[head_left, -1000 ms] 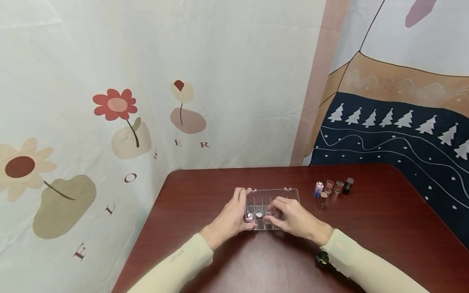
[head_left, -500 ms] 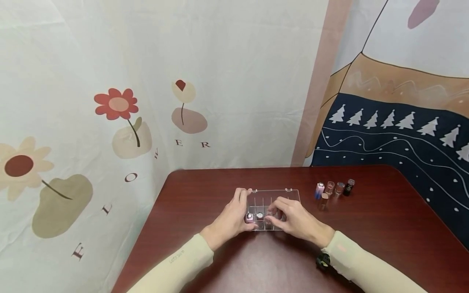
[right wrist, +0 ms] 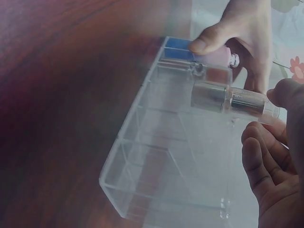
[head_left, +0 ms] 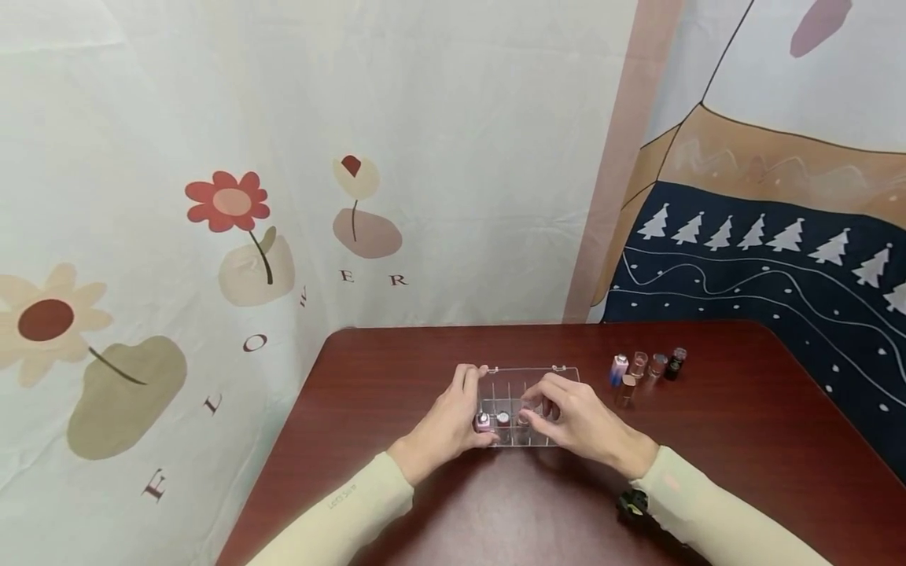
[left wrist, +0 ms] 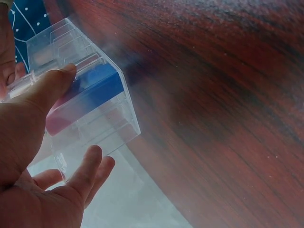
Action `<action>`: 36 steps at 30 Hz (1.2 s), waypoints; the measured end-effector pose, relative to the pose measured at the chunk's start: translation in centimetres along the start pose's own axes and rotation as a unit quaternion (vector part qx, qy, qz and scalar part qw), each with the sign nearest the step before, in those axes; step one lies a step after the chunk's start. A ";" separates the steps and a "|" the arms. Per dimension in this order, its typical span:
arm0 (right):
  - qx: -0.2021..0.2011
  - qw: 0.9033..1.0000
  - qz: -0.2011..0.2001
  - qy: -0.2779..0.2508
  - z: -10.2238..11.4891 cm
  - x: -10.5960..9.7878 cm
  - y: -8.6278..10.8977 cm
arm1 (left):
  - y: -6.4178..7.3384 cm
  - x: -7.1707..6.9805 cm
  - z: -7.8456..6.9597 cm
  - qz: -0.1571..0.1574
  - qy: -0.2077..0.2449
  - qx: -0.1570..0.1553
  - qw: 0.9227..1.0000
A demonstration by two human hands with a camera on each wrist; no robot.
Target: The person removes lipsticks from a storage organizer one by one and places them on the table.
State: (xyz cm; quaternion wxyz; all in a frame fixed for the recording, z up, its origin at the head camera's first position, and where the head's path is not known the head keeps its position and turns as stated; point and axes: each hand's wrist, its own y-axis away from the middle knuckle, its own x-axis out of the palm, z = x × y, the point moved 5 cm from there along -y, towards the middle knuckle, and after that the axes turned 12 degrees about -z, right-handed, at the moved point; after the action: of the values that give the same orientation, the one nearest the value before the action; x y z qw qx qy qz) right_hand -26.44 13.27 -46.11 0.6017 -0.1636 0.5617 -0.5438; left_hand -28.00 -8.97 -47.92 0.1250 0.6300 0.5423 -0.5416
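Pale cloth point(head_left: 439, 259) with printed flowers and letters: beyond the left hand, rising behind the table. Dark red table point(head_left: 382, 362): beneath both hands.

Left hand point(head_left: 444, 417): thumb on the front wall, other fingers toward the back corner, holding the left end of a box. Pale green sleeve point(head_left: 340, 507) behind it.

Clear box point(right wrist: 142, 161): divided into compartments, standing on the table between the hands.

Pink-and-blue tube point(head_left: 484, 423): upright in the box's front row, just behind the left thumb. Silver-topped tube point(head_left: 503, 417): next compartment, between the hands.

Clear-capped tube point(right wrist: 232, 100): third along the front row, top end pinched between the right thumb and fingers; whether its base touches the compartment floor cannot be told.

Right hand point(head_left: 579, 418): apart from the left, over the box's right half. Black wrist device point(head_left: 632, 503) below its cuff.

Loose group on the table, beyond and to the right of the right hand: pink-and-blue lipstick point(head_left: 619, 369), gold-topped brown tube point(head_left: 627, 391) set nearest, two clear-topped tubes point(head_left: 639, 365), black tube point(head_left: 675, 364).

Dark blue cloth point(head_left: 750, 271), white trees printed: farthest right of the hands.
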 end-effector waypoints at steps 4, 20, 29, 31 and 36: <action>-0.004 1.000 -0.011 0.000 0.0 -0.6 -0.3 | 0.0 0.1 0.1 0.000 0.000 -0.002 1.000; 0.002 0.999 -0.034 0.014 -0.7 -3.7 -0.4 | 0.0 0.0 0.0 -0.005 -0.001 0.008 1.000; -0.010 0.998 -0.047 0.041 -0.9 -5.7 -0.4 | 0.1 0.2 0.1 -0.004 -0.002 0.000 1.000; -0.011 0.998 -0.049 0.047 -1.0 -6.1 -0.4 | 0.1 0.2 0.1 -0.005 -0.002 0.000 1.000; -0.001 0.997 -0.047 0.060 -1.3 -7.2 -0.4 | 0.1 0.2 0.2 -0.007 -0.002 0.001 1.000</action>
State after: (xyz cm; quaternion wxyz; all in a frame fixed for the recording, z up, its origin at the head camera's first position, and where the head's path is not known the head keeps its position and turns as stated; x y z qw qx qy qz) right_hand -26.14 19.67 -42.57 0.5404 -0.1571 0.5893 -0.5797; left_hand -28.03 -9.04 -48.17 0.1213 0.6256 0.5458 -0.5441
